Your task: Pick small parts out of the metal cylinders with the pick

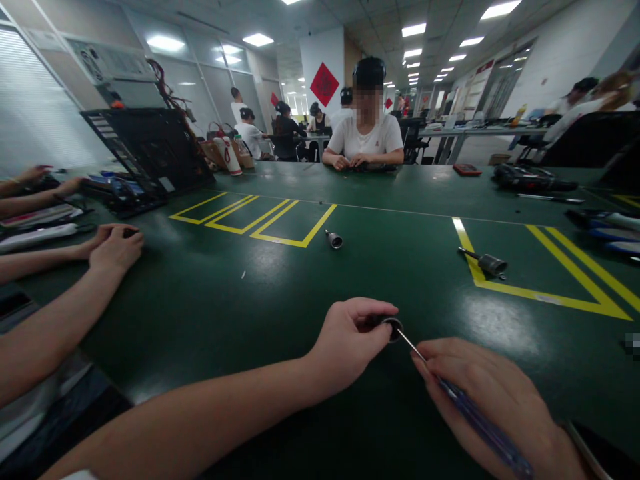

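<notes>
My left hand (343,347) is closed round a small dark metal hole saw (395,323), its open cup facing right. My fingers cover most of its body. In my right hand (493,393) is a screwdriver (473,407) with a translucent purple handle. Its thin shaft slants up to the left, and the tip goes into the mouth of the cup, where I cannot see its end. Beyond my hands, a second hole saw (335,240) lies on the green table (210,287). Another hole saw with a longer shank (487,263) lies across a yellow tape line at the right.
Yellow tape outlines (280,241) mark the tabletop. A co-worker's hands (117,247) are close on my left, near a black rack (150,147). Across the table sits another person (367,137). A black tool (533,179) and a red device (467,170) lie at the far right.
</notes>
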